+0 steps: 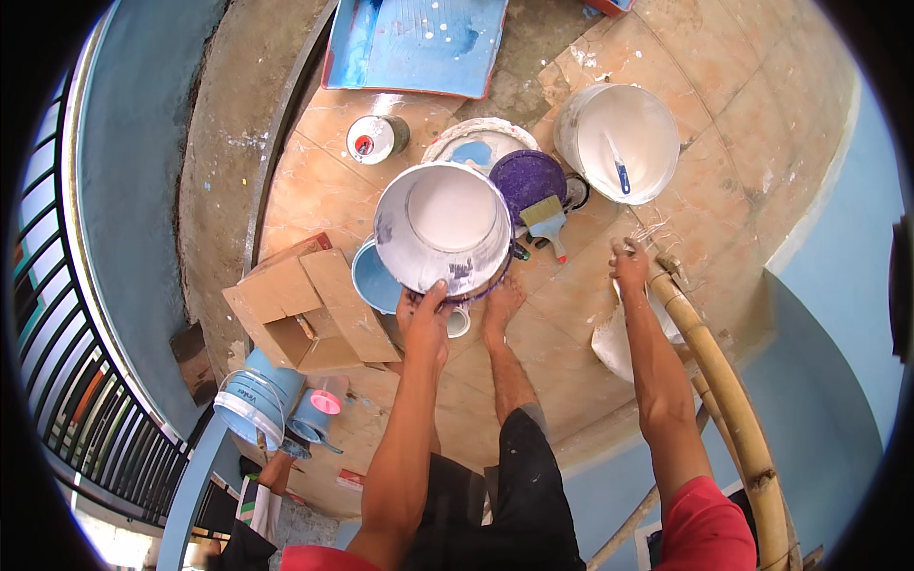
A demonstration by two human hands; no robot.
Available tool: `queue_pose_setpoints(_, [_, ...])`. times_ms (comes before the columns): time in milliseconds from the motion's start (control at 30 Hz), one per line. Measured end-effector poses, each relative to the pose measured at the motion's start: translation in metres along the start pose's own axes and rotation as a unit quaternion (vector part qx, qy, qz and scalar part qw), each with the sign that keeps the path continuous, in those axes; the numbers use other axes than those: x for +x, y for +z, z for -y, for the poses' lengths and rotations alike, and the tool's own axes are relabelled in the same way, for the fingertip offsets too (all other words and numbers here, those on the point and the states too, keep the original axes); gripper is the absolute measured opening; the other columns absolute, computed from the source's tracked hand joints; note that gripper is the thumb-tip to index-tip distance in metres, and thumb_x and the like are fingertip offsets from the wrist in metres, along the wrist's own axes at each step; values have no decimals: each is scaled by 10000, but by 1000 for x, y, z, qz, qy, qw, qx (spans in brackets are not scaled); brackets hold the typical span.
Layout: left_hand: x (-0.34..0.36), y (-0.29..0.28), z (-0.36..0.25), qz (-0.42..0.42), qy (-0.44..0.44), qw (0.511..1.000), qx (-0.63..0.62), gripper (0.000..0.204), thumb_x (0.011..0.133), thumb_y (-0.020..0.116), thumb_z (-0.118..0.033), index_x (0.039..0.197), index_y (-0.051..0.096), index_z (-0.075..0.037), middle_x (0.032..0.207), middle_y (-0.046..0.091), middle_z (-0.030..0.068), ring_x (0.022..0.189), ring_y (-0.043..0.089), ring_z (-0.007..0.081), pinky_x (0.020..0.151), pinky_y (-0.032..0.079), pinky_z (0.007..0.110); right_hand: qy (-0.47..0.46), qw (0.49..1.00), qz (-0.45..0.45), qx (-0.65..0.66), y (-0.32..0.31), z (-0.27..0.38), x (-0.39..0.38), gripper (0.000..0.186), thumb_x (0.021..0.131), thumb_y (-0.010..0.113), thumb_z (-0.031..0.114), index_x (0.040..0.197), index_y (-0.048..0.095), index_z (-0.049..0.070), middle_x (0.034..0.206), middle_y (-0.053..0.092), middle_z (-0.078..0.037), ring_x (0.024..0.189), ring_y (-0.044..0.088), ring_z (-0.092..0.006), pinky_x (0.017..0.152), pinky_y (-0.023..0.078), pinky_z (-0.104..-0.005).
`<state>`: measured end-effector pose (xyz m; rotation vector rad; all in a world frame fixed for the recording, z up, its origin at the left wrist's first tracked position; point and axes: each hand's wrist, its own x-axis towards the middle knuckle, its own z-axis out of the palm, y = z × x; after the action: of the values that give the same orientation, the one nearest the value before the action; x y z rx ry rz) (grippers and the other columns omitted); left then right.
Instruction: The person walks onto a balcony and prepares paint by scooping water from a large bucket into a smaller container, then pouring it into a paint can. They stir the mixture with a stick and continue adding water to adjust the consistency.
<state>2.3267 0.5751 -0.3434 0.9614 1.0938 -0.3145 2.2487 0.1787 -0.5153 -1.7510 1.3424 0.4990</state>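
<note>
Fingers of left hand (426, 314) clamped over near rim of white paint bucket (444, 228), which hangs directly ahead of them, mouth facing up, above the tiled floor (324, 181). Right hand (628, 264), well apart to the right, grips bamboo ladder (724, 390). Purple bucket (526, 181) just beyond.

White paint bucket (444, 228) (purple-smeared rim) held upright.
</note>
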Motion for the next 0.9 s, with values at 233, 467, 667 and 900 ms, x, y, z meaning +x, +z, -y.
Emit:
queue_pose_setpoints(233, [-121, -77, -11, -27, -43, 999, -16, 521, 931, 731, 26, 1407, 524, -7, 1287, 667, 108, 1160, 678, 226, 1037, 559, 423, -280, 899, 37, -335, 134, -36, 28, 628, 817, 843, 331, 1283, 616, -23, 1150, 671, -315, 1037, 652, -498, 892, 529, -554])
queue_pose_setpoints(467, [-201, -145, -30, -31, -55, 998, 16, 585, 915, 789, -9, 1436, 522, -12, 1297, 657, 72, 1171, 631, 143, 1055, 511, 338, -194, 971, 87, -108, 90, -70, 19, 548, 990, 740, 400, 1220, 583, -72, 870, 686, -107, 664, 620, -224, 628, 506, -338])
queue_pose_setpoints(667, [-270, -237, -24, -87, -37, 994, -58, 604, 918, 774, 7, 1455, 498, 8, 1325, 649, 96, 1205, 634, 180, 1067, 522, 368, -117, 981, 156, -5, 28, -30, -154, 306, 1068, 650, 311, 1169, 555, 38, 753, 537, -4, 611, 519, -71, 497, 408, -240])
queue_pose_setpoints(900, [-316, -345, -33, -101, 4, 978, -183, 663, 916, 774, 10, 1501, 461, 8, 1343, 648, 117, 1211, 648, 198, 1051, 549, 384, -172, 958, 219, -69, 31, 6, -385, 645, 1037, 647, 122, 1578, 343, -53, 985, 585, -64, 775, 530, -119, 653, 452, -269])
